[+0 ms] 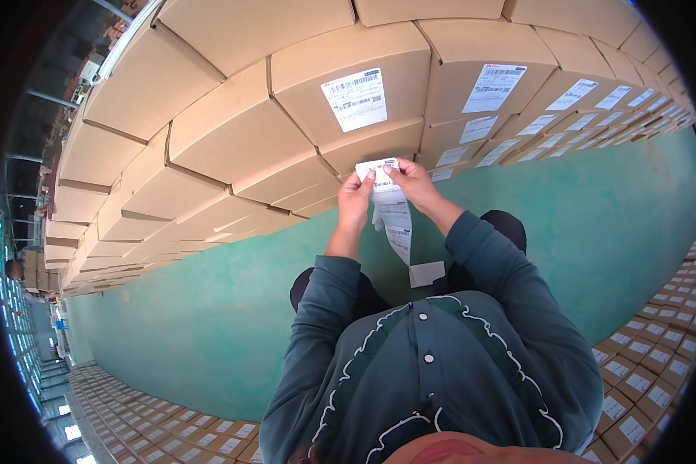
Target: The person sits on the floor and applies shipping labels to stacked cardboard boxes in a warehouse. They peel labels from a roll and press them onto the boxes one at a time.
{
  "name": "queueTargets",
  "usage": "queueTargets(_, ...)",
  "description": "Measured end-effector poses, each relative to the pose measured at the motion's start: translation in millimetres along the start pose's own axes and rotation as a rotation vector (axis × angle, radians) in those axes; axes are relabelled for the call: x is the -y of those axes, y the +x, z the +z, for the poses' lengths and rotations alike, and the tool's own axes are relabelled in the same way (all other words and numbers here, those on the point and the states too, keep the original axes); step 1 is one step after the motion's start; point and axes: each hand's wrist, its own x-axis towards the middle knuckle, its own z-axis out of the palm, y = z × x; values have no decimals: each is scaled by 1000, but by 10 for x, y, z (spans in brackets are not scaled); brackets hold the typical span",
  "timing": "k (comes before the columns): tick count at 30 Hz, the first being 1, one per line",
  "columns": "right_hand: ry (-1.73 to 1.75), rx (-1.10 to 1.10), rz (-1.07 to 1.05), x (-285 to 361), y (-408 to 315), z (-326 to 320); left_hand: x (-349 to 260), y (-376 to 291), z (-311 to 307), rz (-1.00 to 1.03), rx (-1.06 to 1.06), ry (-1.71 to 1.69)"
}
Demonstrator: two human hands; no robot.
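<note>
Both of my hands hold the top end of a strip of printed shipping labels (395, 217). My left hand (355, 200) pinches its left edge, thumb on the face. On the right edge, my right hand (417, 184) grips it with the thumb also on top. The strip hangs down between my knees and bends out over the floor, where a blank white piece (427, 274) shows at its lower end. Just beyond my hands stands a stacked wall of cardboard boxes (377, 139). One box in front of me bears a stuck-on shipping label (356, 100).
Boxes to the right carry labels (495, 88); those on the left (232, 133) show plain sides. Green floor (209, 330) runs as an aisle. Behind me lie rows of labelled boxes (638, 383). At the far left a person (20, 269) is beside small stacked boxes (37, 272).
</note>
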Motion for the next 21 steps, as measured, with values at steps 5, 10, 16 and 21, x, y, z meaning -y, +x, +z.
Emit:
queueTargets(5, 21, -11, 24, 14, -2, -18, 4, 26, -15, 36, 20, 38)
queueTargets(10, -87, -84, -26, -30, 74, 10, 16, 67, 26, 57, -58, 83)
queueTargets(16, 18, -40, -140, 6, 149, 28, -45, 119, 59, 81, -6, -24)
queueTargets(21, -17, -56, -98, -2, 167, 19, -89, 125, 57, 93, 2, 31)
